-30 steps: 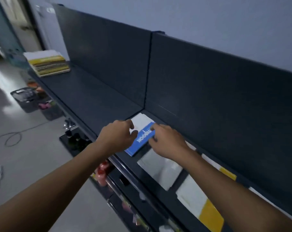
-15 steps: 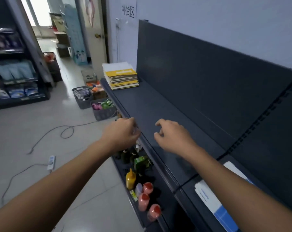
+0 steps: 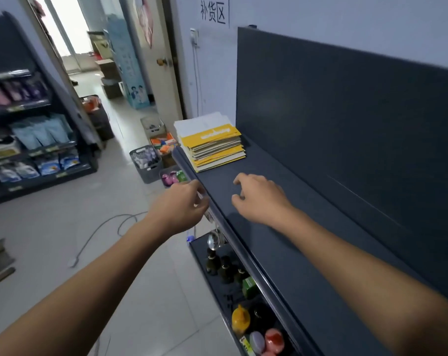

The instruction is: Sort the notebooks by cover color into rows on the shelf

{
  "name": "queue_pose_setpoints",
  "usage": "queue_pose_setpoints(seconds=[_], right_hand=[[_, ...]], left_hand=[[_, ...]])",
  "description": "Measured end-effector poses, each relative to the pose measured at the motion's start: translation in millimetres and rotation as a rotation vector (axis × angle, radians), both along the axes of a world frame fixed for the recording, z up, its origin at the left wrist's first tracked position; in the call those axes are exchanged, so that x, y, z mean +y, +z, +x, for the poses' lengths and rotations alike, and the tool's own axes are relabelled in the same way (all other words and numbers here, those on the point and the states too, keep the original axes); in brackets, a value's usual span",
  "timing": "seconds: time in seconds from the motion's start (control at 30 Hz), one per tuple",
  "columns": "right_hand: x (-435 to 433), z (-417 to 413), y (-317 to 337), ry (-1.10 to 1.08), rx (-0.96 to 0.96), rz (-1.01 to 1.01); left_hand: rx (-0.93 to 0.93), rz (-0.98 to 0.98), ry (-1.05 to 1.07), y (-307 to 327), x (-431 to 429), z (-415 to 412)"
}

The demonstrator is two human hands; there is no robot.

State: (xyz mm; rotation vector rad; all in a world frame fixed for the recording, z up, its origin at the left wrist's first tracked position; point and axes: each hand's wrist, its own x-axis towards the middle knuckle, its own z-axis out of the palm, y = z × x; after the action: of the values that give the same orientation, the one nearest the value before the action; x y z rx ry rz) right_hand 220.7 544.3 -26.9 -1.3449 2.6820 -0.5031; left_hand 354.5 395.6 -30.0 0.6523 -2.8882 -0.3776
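A stack of notebooks [image 3: 212, 145] with a white-and-yellow cover on top lies at the far left end of the dark shelf [image 3: 282, 227]. My left hand [image 3: 180, 205] hovers at the shelf's front edge, fingers loosely curled, holding nothing. Over the shelf surface, short of the stack, my right hand [image 3: 260, 199] reaches out with relaxed curled fingers, also holding nothing. Both hands are apart from the stack.
Below the shelf a lower shelf [image 3: 243, 291] holds bottles and jars. Grey baskets [image 3: 147, 160] with goods stand on the floor past the shelf end. A cable [image 3: 102, 227] runs across the tiled floor. Another stocked rack [image 3: 30, 140] stands at left.
My hands let go of the blue notebook and my view swung left along the shelf. Both hands now reach, holding nothing, toward the stack, which appears nearer.
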Motion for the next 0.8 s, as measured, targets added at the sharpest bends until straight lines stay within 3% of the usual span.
queue_pose_setpoints(seconds=[0.3,0.57,0.8], right_hand=[[-148.8,-47.1,6.3,-0.043,0.023,0.049],[-238.6,-68.4,-9.7,-0.316,0.013,0.079],[-266.2,-94.7,-22.0,-0.566,-0.022,0.105]], left_hand=[[0.007,-0.010,0.016,4.6,-157.9,-49.8],[0.017,0.013,-0.215,6.7,-278.2,-110.5],[0.020,-0.006,-0.424,6.4,-322.1,-178.8]])
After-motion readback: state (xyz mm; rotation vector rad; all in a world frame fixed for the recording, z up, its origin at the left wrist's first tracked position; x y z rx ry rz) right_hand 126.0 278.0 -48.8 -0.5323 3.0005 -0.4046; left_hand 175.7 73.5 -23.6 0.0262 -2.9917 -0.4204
